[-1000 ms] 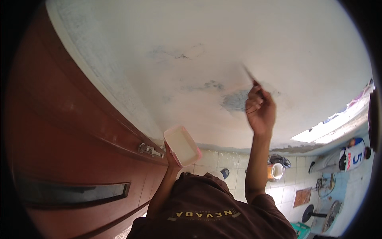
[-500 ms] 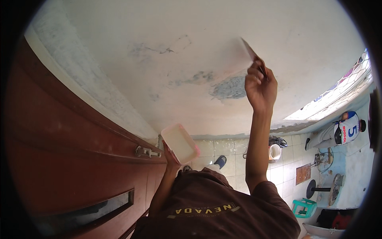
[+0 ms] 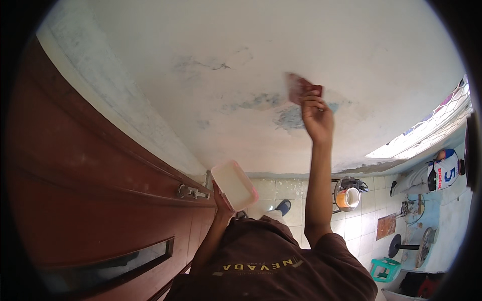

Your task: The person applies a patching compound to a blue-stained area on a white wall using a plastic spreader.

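Observation:
My right hand is raised in front of a pale wall, its fingers closed on a flat reddish-brown putty scraper. Motion blurs the blade's outer edge, and I cannot tell whether it touches the wall. Bare bluish-grey patches show on the wall behind and beside this hand, with dark cracks farther left. Lower down, my left hand grips a pink-rimmed plastic tub by its left side. The tub is tilted and holds smooth whitish material.
A brown door with a metal handle stands close on the left. On the tiled floor are an orange-and-white bucket and a green stool. Another person is at the far right, near a bright grilled window.
My right hand has moved left and slightly down, and the scraper has turned so its flat face shows. The left hand still holds the tub, in nearly the same place.

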{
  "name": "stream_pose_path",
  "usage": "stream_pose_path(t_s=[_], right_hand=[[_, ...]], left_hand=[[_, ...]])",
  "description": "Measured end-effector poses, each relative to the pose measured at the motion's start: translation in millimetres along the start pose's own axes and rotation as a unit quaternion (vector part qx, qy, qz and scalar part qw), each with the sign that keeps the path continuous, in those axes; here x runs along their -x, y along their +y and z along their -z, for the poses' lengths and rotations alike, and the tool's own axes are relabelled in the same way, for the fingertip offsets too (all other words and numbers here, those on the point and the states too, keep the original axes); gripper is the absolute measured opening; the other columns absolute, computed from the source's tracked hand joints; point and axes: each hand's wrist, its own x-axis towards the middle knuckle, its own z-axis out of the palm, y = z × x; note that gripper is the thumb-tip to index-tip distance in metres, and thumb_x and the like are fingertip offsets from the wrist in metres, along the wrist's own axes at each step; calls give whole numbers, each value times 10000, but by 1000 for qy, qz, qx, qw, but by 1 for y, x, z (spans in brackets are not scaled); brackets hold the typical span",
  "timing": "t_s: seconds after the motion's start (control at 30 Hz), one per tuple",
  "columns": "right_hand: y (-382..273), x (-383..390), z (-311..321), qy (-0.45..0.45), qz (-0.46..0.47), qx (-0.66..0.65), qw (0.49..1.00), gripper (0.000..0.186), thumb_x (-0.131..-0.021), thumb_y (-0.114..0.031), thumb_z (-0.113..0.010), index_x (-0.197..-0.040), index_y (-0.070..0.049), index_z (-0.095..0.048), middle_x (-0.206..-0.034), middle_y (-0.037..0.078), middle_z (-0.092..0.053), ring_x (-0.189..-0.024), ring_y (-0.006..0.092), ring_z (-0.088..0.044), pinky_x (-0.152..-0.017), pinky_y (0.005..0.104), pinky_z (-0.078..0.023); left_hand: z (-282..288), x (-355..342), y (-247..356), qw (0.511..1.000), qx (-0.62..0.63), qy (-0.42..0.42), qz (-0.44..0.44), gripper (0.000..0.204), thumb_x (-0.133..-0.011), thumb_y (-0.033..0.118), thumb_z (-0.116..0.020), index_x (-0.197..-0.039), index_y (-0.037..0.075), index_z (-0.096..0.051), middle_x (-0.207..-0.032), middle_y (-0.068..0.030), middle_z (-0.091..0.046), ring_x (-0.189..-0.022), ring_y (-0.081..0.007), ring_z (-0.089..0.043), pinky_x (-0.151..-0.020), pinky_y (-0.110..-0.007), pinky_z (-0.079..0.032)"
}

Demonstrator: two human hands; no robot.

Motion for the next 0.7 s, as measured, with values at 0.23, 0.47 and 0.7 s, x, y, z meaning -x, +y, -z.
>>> stream_pose_path(t_s=[0.23, 0.47, 0.7], right_hand=[[43, 46, 60, 34, -19, 76, 996, 192, -981, -22, -504, -1138, 60, -577, -938, 99, -611, -711, 140, -523, -585, 258, -481], [-42, -5, 105, 45, -69, -57, 995, 232, -1024, -53, -434, -1148, 56, -596, -970, 144, -633, -755, 199, -599, -639, 295, -566], [-23, 62, -12, -108, 98, 83, 986, 255, -997, -10, -474, -1202, 127, -536, -916, 109, -593, -709, 150, -553, -565, 230, -503]], left_hand=[[-21, -1, 3, 1000, 5, -17, 8, 820, -958, 793, -350, -1513, 195, -434, -1359, -88, -602, -1216, -336, -633, -988, -598, -536], [-3, -5, 3, 999, -17, 14, -37, 793, -984, 772, -320, -1511, 190, -435, -1381, -72, -580, -1232, -314, -617, -998, -585, -535], [-13, -4, 4, 999, -15, 1, -37, 784, -988, 764, -325, -1494, 179, -453, -1340, -64, -599, -1204, -307, -631, -967, -568, -560]])
